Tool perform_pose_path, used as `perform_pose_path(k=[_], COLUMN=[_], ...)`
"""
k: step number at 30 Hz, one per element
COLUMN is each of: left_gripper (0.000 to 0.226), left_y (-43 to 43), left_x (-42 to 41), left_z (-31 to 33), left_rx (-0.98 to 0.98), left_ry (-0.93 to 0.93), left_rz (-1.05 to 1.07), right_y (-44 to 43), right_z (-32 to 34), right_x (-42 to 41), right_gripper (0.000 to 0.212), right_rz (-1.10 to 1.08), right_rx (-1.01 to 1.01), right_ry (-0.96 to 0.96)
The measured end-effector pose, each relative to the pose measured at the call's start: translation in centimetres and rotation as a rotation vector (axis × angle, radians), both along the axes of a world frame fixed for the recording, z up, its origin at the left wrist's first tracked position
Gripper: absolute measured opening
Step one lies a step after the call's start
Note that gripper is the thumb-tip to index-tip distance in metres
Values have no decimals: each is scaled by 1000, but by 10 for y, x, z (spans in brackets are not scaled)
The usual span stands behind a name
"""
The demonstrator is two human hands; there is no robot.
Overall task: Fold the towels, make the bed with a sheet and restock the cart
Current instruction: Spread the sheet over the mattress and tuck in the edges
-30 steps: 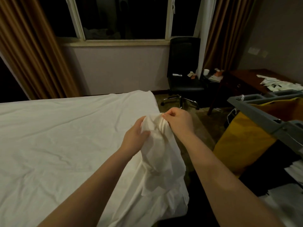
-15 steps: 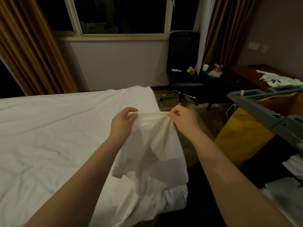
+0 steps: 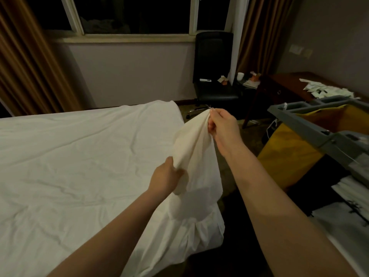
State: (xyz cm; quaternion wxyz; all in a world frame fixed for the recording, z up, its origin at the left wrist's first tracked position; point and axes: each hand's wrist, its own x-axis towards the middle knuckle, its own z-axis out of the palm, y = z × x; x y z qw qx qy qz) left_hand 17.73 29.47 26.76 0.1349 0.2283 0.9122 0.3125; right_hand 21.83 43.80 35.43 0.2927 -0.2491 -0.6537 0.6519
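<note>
On my feed the bed [image 3: 69, 166] fills the left half of the view. A white sheet [image 3: 95, 136] is spread over it, creased, with its edge hanging down at the near right corner. To my right stands the cart [image 3: 299, 124], a grey frame with a yellow bag [image 3: 289, 152] hung under it and white linen [image 3: 355, 196] stacked lower down at the edge of the picture. Beyond the foot of the bed, under the window, I see a black chair [image 3: 214, 76], and beside it a dark wooden desk [image 3: 283, 86] with loose papers [image 3: 327, 90] scattered on top.

I hold a white cloth [image 3: 195, 152] in the air over the near right corner of the bed, between bed and cart. My right hand [image 3: 223, 126] is raised and pinches the top of the cloth in a bunch between thumb and curled fingers. My left hand [image 3: 165, 177] is lower and nearer to me, with its fingers closed on a fold at the cloth's left edge. The rest of the cloth hangs loose below both hands.

A small white cup [image 3: 240, 76] sits just right of the chair.
</note>
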Motion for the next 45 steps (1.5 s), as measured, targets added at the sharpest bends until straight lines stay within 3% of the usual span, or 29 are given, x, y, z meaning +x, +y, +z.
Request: perform_pose_path(k=[2, 6, 11, 14, 17, 21, 27, 30, 32, 34, 39, 45], left_gripper=[19, 25, 28, 37, 36, 44, 45, 50, 52, 52, 50, 60], left_y=[-3, 4, 22, 28, 30, 25, 14, 6, 2, -3, -17, -28], left_x=[-5, -11, -14, -12, -10, -14, -13, -12, -13, -15, -22, -19], left_z=[-5, 13, 32, 34, 37, 36, 33, 34, 38, 43, 41, 25], left_rx=[97, 323, 514, 512, 510, 555, 575, 605, 630, 676, 676, 618], left_ry=[16, -73, -249, -295, -339, -431, -454, -498, -529, -556, -476, -487], left_rz=[49, 151, 84, 41, 13, 22, -22, -13, 5, 8, 7, 26], right_y=[5, 15, -4, -25, -45, -62, -74, -83, -87, -89, -69, -47], right_z=[-2, -29, -97, -124, -136, -147, -140, -126, -127, -128, -116, -82], right_x=[2, 12, 33, 49, 67, 82, 79, 73, 70, 70, 81, 79], right_gripper=[23, 8, 36, 40, 26, 9, 31, 47, 39, 10, 18, 22], right_rz=[-45, -26, 87, 113, 104, 101, 67, 119, 134, 83, -176, -425], right_rx=[87, 80, -59, -199, -237, -171, -105, 93, 184, 153, 369, 437], right_ry=[-39, -123, -401, -463, -370, -229, -178, -253, -334, -376, -475, -338])
